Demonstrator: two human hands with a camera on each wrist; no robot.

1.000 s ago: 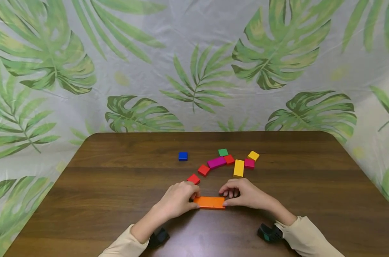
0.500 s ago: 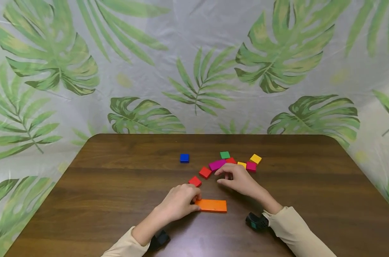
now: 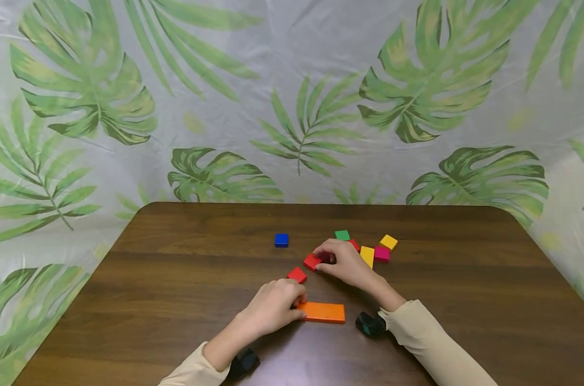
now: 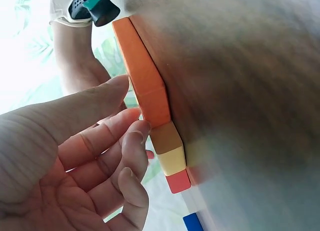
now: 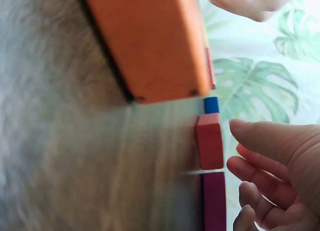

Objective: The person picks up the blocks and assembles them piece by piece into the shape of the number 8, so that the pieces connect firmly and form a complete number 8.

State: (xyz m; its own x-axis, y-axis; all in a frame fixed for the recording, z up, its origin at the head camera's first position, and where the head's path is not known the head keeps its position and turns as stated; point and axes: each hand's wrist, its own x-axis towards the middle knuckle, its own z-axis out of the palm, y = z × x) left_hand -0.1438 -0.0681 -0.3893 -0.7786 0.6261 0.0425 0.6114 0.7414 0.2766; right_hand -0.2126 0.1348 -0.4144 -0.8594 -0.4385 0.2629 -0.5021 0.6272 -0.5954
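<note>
My left hand [image 3: 274,303] pinches the left end of a long orange block [image 3: 323,312] lying flat on the table, thumb in front and fingers behind. Past that end, a yellow block [image 4: 172,161] shows in the left wrist view; the hand hides it from the head view. My right hand [image 3: 347,262] hovers at a small red block [image 3: 311,261], thumb and fingers parted around it. A gap shows between fingertips and block in the right wrist view. There, a purple block [image 5: 215,206] lies beside it, covered by the hand in the head view.
Another red block [image 3: 297,275] lies just beyond the left hand. A blue block [image 3: 281,240] sits farther back. Green [image 3: 342,235], yellow [image 3: 367,256] and magenta blocks [image 3: 382,253] are loosely grouped behind the right hand. A leaf-print cloth [image 3: 224,107] hangs beyond the table.
My right hand has left the orange block's right end and moved away and leftward to the red block. My left hand stays at the orange block. The view has shifted slightly.
</note>
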